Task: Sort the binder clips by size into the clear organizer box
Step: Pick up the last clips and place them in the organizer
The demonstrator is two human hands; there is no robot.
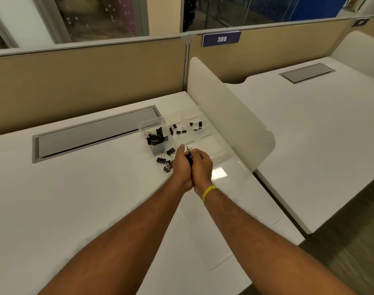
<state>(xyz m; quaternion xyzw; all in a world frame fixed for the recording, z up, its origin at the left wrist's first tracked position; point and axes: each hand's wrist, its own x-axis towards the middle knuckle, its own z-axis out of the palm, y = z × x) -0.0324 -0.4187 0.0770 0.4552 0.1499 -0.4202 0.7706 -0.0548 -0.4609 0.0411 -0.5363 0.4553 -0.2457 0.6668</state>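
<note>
Binder clip (189, 156) gripped between left hand (181, 165) and right hand (201, 165), wire handles aimed forward; clear organizer box (211, 145) just beyond the fingertips, nearer the right hand; loose clips (166, 162) beside the left.

Both our arms stretch in from the bottom, wrists touching mid-frame. Our left hand (180, 165) and right hand (201, 165) are pressed together, fingers curled round a clip (189, 157).
</note>
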